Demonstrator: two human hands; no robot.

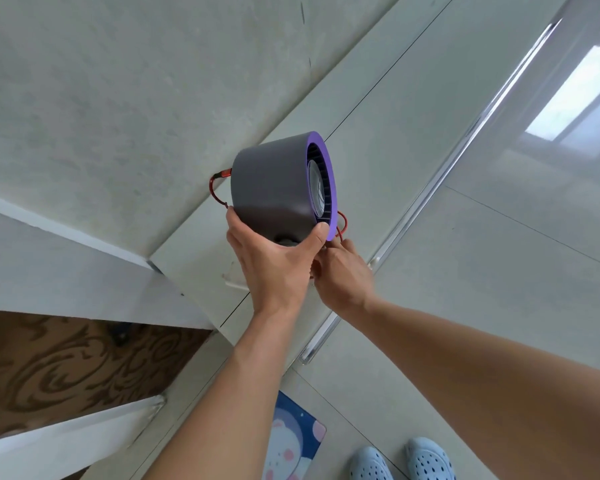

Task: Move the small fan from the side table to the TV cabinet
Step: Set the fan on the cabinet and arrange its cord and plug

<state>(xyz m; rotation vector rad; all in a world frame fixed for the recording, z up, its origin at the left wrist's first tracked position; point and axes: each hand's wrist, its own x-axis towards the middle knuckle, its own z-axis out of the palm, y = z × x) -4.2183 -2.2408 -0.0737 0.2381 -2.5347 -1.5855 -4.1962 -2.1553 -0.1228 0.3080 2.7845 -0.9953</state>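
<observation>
I am looking down past both forearms, and at the far left a brown patterned surface (66, 368) is showing between pale slanted panels. Just right of that, a red cable (214, 188) is looping out from the back of the small fan (274, 185) and running behind it, reappearing by the purple rim on the far side. The fan – a grey drum with a purple front ring and dark vanes – is being held up in the air over the long pale ledge (361, 109) that runs diagonally across the view; I cannot tell whether it is touching that ledge or any furniture at all. My left hand (274, 261) is cupping the fan from below, thumb wrapped onto the purple rim and fingers pressed against the grey back edge, so it is closed around the body. My right hand (343, 271) is sitting just beside and slightly under it, fingers curled in near the red cable at the fan's base – whether it is actually pinching the cable I cannot tell. Further right a glossy tiled floor (499, 254) is reflecting a window, and at the bottom edge a cartoon mat (291, 441) and a pair of light blue clogs (402, 460) are showing.
</observation>
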